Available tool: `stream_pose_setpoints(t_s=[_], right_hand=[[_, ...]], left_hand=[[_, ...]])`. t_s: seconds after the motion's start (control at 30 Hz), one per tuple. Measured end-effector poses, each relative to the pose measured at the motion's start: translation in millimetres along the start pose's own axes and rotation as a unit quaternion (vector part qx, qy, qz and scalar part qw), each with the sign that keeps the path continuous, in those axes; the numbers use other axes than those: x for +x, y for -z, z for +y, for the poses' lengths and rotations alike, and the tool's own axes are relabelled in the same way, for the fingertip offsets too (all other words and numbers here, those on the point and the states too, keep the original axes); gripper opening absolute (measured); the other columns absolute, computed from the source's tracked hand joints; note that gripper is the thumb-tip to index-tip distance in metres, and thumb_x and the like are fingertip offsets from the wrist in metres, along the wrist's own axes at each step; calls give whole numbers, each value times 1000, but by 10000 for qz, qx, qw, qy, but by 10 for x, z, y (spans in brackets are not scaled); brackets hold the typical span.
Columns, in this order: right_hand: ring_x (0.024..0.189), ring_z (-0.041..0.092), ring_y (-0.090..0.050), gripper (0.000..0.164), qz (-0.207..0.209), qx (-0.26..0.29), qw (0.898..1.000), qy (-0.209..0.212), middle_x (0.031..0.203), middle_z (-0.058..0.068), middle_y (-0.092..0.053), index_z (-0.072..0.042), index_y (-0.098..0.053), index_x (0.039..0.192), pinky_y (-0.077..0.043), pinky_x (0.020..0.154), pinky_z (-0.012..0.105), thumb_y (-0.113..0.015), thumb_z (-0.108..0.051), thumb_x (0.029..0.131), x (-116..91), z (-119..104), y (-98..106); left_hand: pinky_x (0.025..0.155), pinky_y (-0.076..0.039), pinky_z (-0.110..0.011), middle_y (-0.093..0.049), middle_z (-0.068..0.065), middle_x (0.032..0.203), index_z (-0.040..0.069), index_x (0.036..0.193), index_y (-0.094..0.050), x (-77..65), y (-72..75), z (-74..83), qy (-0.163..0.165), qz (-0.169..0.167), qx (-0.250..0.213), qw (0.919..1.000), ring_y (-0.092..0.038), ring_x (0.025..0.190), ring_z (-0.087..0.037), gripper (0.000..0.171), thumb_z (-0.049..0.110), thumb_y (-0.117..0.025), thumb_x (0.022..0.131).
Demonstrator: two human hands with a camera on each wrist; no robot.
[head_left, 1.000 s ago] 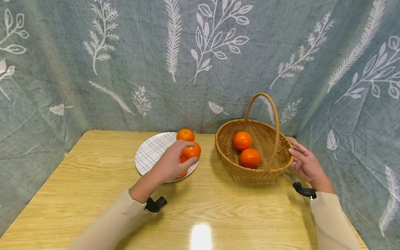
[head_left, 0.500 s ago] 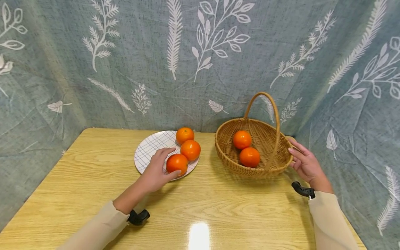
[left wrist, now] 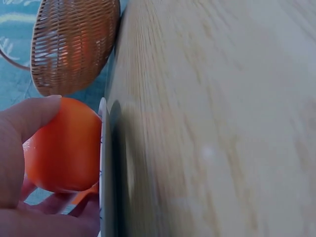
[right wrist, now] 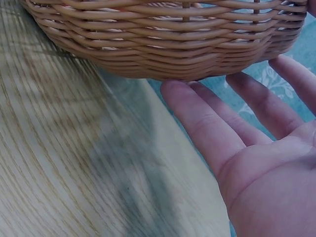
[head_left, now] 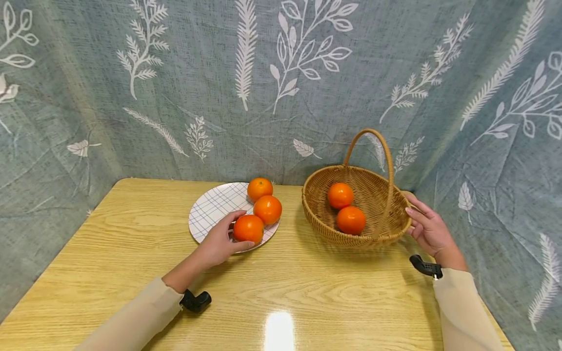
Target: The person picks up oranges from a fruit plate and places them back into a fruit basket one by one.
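Clasps the front orange [head_left: 248,229] in the left hand [head_left: 218,242], with the thumb round the near side and the fingers bent round the far side, clamped on the fruit. Has that orange at the near right part of the checked plate [head_left: 208,214]; cannot tell from either view whether resting fully there or slightly raised. Just behind, on the same plate, the middle orange [head_left: 268,209], close to the right rim, and beyond it, towards the back, the rear orange [head_left: 260,188]. Touches the right side of the wicker basket [head_left: 320,229] with the right hand [head_left: 434,236], with fingers apart and nearly straight, tips against the outside of the woven wall. Inside the basket, left of the middle, the far basket orange [head_left: 340,195] and the near basket orange [head_left: 351,221], side by side. Above them, rising from back rim to front rim, an arched handle [head_left: 384,146]. Wears pale sleeves [head_left: 131,312] on both arms and a black device [head_left: 196,301] at each wrist. Works at a light wooden table [head_left: 351,292], with a bright reflection near the front, before a blue-grey cloth [head_left: 193,63] with white leaf patterns.
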State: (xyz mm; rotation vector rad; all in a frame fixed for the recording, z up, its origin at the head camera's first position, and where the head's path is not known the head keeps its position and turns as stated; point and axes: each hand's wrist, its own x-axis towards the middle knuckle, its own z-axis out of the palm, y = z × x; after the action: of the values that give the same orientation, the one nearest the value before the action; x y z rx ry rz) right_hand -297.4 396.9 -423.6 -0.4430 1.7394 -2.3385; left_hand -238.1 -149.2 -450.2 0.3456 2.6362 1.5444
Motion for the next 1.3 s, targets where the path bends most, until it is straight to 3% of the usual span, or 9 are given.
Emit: stream_pose_setpoints(t_s=[0.3,0.5,1.0,1.3], right_hand=[[113,17,-71,61,-178,127,9997,-59,136,-1,-64,-9,-15,166,-62,88,34,-39,-3,110,-3,-2,35],[114,18,-71,59,-266,210,9993,-138,135,1,-64,-13,-23,165,-62,90,35,-40,-2,109,9,-11,41],[117,20,-70,59,-277,141,9992,-265,139,2,-60,-12,-20,165,-61,92,36,-38,-1,110,11,-47,49],[114,20,-71,56,-350,233,9989,-187,135,3,-63,-12,-28,163,-62,90,37,-38,1,109,28,-53,52]], left_hand=[[104,-52,-51,-49,-16,150,10,152,-43,-17,31,-4,-2,-75,-66,9999,-58,127,-37,78,23,-85,86],[103,-54,-50,-52,-16,147,12,150,-46,-7,53,69,-127,6,-131,9998,-60,123,-36,76,24,-85,86],[96,-58,-47,-58,-14,143,11,148,-49,228,33,556,-408,54,145,9990,-65,119,-34,77,30,-87,83],[96,-58,-47,-59,-11,140,12,146,-51,430,-56,854,-737,-13,151,9972,-63,120,-32,75,29,-87,83]])
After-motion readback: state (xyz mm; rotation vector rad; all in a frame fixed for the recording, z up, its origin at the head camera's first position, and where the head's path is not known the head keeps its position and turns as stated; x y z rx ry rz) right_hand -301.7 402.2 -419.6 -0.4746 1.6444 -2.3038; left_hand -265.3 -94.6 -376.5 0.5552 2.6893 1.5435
